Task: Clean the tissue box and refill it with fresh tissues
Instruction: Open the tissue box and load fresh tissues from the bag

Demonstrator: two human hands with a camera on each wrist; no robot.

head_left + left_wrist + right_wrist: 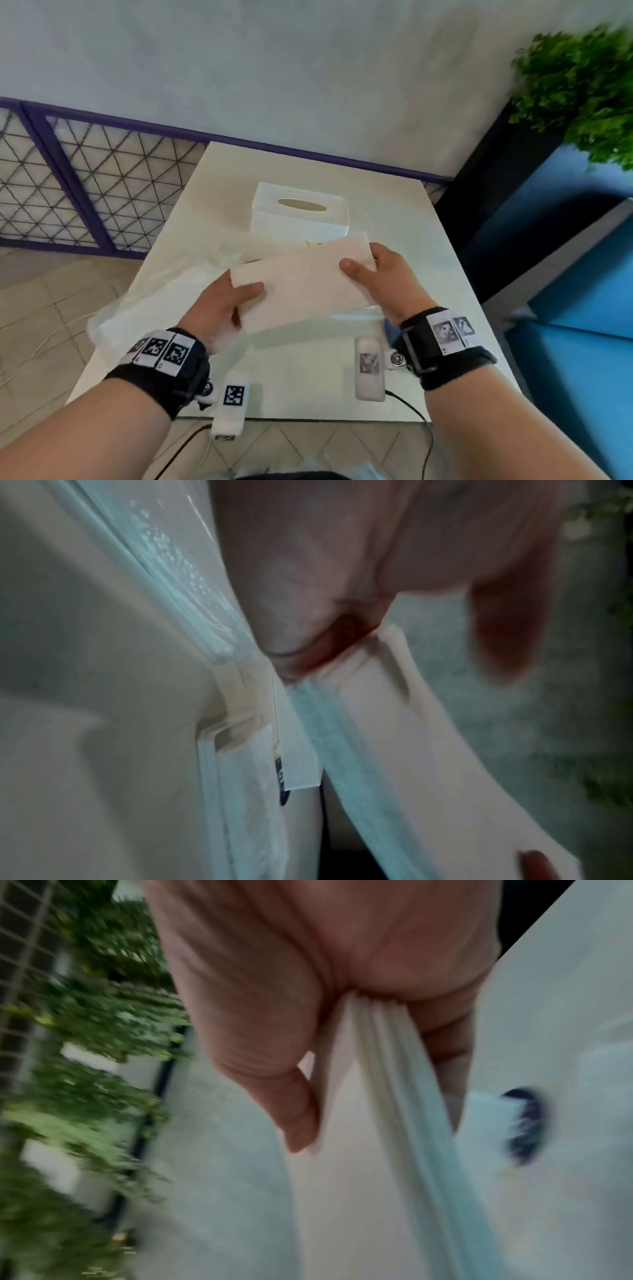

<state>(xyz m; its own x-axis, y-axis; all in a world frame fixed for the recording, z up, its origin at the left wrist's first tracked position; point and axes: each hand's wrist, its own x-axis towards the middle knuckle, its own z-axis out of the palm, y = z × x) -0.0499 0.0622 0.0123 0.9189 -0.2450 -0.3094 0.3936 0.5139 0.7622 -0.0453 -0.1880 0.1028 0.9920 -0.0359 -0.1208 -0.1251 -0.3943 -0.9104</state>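
Observation:
A white tissue box (298, 214) with an oval slot on top stands on the far half of the white table (308, 387). In front of it I hold a thick white stack of tissues (301, 284) above the table, tilted up to the right. My left hand (226, 305) grips its left end, thumb on top. My right hand (373, 281) grips its right end, thumb on top too. In the left wrist view the stack of tissues (387, 737) runs away from my left hand (322, 631). In the right wrist view the layered stack of tissues (387, 1074) sits pinched in my right hand (342, 1042).
A crumpled clear plastic wrapper (154, 291) lies on the table's left side under the stack. A green plant (582, 85) on a dark stand rises at the right, beside a blue seat (589, 308). A purple-framed lattice fence (85, 185) runs behind.

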